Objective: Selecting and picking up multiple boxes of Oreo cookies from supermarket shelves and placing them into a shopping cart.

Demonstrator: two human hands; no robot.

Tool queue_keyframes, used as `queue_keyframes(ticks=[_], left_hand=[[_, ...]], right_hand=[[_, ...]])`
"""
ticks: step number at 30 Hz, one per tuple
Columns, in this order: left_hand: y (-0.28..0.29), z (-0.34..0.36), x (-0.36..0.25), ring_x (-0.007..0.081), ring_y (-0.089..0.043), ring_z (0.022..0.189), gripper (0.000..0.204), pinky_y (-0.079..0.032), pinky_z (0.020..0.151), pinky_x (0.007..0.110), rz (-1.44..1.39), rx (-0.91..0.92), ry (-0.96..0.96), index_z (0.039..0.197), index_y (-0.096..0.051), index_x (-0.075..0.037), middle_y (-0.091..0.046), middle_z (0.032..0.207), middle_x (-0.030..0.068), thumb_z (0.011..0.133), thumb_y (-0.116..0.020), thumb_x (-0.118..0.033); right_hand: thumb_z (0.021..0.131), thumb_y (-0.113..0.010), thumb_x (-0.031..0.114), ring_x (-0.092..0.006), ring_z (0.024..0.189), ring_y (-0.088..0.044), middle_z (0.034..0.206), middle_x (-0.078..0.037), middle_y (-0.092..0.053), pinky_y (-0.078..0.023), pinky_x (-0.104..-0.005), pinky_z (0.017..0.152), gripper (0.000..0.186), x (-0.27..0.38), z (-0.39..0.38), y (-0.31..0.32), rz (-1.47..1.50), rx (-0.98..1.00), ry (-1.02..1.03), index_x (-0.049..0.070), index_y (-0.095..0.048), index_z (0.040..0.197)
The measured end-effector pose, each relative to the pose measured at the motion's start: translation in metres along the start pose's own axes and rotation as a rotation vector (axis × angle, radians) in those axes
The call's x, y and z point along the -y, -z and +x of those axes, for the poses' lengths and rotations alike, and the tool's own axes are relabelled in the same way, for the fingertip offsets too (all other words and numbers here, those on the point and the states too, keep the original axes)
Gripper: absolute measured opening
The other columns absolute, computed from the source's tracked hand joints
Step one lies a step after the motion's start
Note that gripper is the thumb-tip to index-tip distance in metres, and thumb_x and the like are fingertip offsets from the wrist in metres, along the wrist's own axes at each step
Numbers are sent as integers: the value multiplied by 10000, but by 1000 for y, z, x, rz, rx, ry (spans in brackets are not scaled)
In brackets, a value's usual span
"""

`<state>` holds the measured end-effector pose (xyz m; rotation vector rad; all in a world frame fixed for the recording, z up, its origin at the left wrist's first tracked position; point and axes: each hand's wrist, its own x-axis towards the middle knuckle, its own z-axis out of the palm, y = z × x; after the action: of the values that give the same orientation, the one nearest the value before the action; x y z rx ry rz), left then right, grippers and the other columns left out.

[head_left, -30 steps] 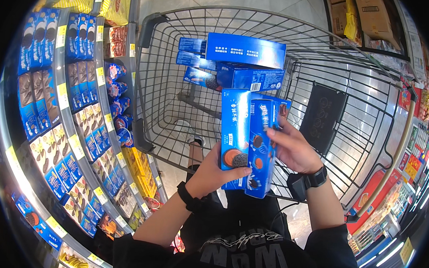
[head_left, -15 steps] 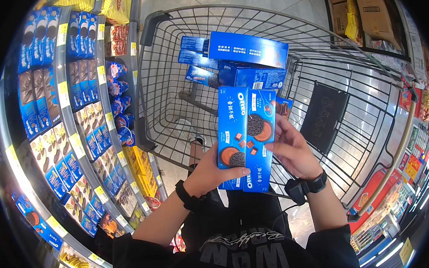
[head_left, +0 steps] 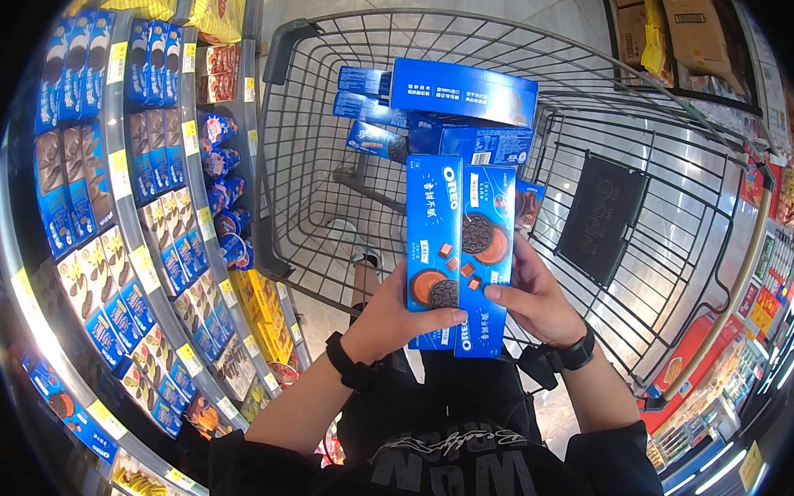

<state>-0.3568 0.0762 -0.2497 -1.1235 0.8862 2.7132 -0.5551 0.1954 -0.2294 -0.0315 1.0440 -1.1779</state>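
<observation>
Two long blue cookie boxes, a left one point(head_left: 430, 227) and a right one point(head_left: 486, 208), are side by side in my grip, face up, over the cart's near side. My left hand point(head_left: 398, 314) is closed on the left box, its thumb across the lower part. My right hand point(head_left: 538, 300) grips the right box, thumb on its face and fingers along the edge. Part of another blue package point(head_left: 528, 201) shows behind them; whether I hold it is unclear. Beyond, a large blue carton point(head_left: 464, 88) and several smaller blue packs point(head_left: 366, 107) lie in the wire cart point(head_left: 301, 198).
Shelves of blue cookie packs point(head_left: 83, 70), yellow bags point(head_left: 217, 5) and yellow boxes point(head_left: 267, 322) with price strips line the left side. Cardboard boxes point(head_left: 695, 39) stand at the back right. A black panel point(head_left: 601, 218) and the handle point(head_left: 721, 310) are at the cart's right.
The right box has turned to show its cookie-picture face and sits slightly lower than the left one. My right thumb has shifted down along it.
</observation>
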Motion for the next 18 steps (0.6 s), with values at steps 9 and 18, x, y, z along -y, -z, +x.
queue_keyframes(ticks=[9,18], left_hand=[[-1,-1,-1,178,-627,1141,809,-519,992,336,7,-67,9,1404,-431,17,-620,1267,107,763,-890,-164],[3,1,-11,204,-633,1177,680,-514,1015,338,-232,-22,79,1409,-444,-10,-605,1308,117,846,-816,-90]], right_hand=[[934,-660,-43,-193,1288,-561,1436,-113,-529,-457,-368,1092,785,5,-4,-5,-94,-81,-38,60,-209,1568],[749,-860,49,-371,1389,-463,1422,-195,-542,-277,-517,1204,620,19,5,30,-787,79,673,82,-554,1288]])
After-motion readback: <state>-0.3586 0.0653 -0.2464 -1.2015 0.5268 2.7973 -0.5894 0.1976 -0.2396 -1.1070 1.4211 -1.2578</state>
